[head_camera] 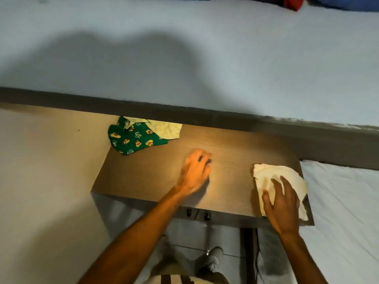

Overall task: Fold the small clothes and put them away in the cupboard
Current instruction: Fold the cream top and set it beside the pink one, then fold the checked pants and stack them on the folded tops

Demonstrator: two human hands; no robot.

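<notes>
- The pale wall (pixel 205 48) fills the upper half of the view, with a broad soft shadow lying across its left part
- A white bed (pixel 344 201) with a wrinkled sheet sits at the right, just beside the right end of the worktop
- The wooden worktop (pixel 155 177) runs under a dark ledge (pixel 205 114) at the foot of the wall; a warm patch of light falls on its middle
- The left hand (pixel 195 171) reaches out over the middle of the worktop, palm down, blurred; its fingers (pixel 204 155) look loosely bent and grip nothing, though the blur makes it hard to tell whether they touch the wood
- The right hand (pixel 282 203) lies palm down on the cream cloth at the right end of the worktop, fingers straight and slightly spread, pressing it flat
- The cream cloth (pixel 272 173) is a small folded piece, its near right corner reaching the front edge of the worktop, next to the bed
- The green printed garment (pixel 133 139) lies crumpled at the back left of the worktop, against the ledge, well apart from both hands
- A pale yellow cloth (pixel 167 129) lies partly under the green one's right side, touching it, also against the ledge
- Below the front edge, small dark fittings (pixel 198 215) show, too blurred to make out
</notes>
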